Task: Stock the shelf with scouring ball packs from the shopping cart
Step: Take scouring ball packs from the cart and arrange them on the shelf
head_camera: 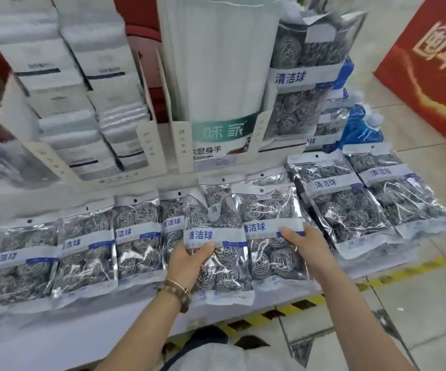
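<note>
A low white shelf carries a row of flat, crinkly clear-plastic scouring ball packs, each showing coiled steel-wool balls behind a pale label band with blue characters. Behind them at left stand stacked white sponge packs in cardboard dividers. At the middle, the left hand, with a braided bracelet at the wrist, grips the centre pack by its left edge, thumb over the label, fingers curled beneath. The right hand pinches the neighbouring pack at its right edge, thumb on top. Behind stands a tall white cloth roll pack. Farther right, more packs overlap on the shelf.
</note>
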Motion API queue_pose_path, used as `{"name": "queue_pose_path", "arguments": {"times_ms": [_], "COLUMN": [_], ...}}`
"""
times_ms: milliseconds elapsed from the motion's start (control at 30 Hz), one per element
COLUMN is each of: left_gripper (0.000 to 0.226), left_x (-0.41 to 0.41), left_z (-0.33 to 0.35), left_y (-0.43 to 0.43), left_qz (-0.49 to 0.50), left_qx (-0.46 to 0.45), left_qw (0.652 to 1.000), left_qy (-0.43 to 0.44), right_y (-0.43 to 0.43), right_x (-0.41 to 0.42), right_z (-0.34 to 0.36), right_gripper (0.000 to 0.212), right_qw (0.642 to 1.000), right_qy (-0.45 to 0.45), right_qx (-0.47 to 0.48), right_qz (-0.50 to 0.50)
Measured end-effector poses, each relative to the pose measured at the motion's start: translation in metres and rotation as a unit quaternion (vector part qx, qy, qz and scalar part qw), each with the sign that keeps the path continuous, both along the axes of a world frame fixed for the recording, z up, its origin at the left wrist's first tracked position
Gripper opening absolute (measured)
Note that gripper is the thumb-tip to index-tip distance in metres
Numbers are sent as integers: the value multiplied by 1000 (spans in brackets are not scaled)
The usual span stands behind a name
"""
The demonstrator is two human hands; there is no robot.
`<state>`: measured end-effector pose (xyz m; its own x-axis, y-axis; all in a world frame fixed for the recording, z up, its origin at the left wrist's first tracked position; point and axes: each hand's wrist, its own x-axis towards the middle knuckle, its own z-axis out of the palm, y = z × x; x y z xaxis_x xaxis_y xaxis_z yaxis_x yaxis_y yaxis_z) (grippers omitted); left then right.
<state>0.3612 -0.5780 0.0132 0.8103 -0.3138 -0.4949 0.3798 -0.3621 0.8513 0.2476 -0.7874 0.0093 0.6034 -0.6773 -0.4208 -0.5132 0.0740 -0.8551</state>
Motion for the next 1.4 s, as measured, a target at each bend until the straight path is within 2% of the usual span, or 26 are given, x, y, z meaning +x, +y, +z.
{"name": "queue_pose_path", "arguments": {"times_ms": [133,267,400,500,533,633,800,867,967,1033,1067,1133,1200,1300,1400], "left_gripper": [17,27,33,23,20,38,21,19,20,20,20,21,24,27,29], "left_x": [8,14,12,14,15,16,14,15,15,14,14,12,12,12,13], "left_z": [2,4,2,-3,-9,-11,-9,-10,-10,-9,-8,-6,-4,-3,0], "left_y": [-26,-50,-69,-81,-82,-89,-96,-96,-96,-96,-96,-96,-96,-96,-98], "left_qz": [6,16,44,65,73,93,97,101,98,83,76,61,44,21,24], "left_qx": [-9,-5,12,31,39,46,20,16,16,17,12,3,-8,-28,-54], "left_qw": [1000,1000,999,997,996,993,994,994,994,996,997,998,999,999,997], "left_qy": [-3,20,25,31,34,50,47,43,35,26,24,21,21,31,59], "right_y": [-40,-79,-103,-114,-116,-117,-117,-118,-117,-109,-102,-86,-70,-56,-50], "right_x": [17,40,55,64,66,70,71,72,73,78,84,102,119,136,140], "right_z": [4,3,-12,-20,-20,-18,-24,-24,-16,-4,2,12,15,8,1], "right_gripper": [19,4,15,23,27,35,59,58,51,44,41,40,39,15,13], "right_qw": [1000,999,998,995,993,988,979,978,951,942,951,981,984,976,979], "right_qy": [-8,3,29,65,75,76,83,85,89,37,4,-44,-53,-37,-43], "right_qx": [-5,-24,-10,-10,-22,-85,-150,-158,-275,-315,-284,-119,18,48,61], "right_qz": [5,41,54,79,88,100,106,108,113,113,120,149,169,210,190]}}
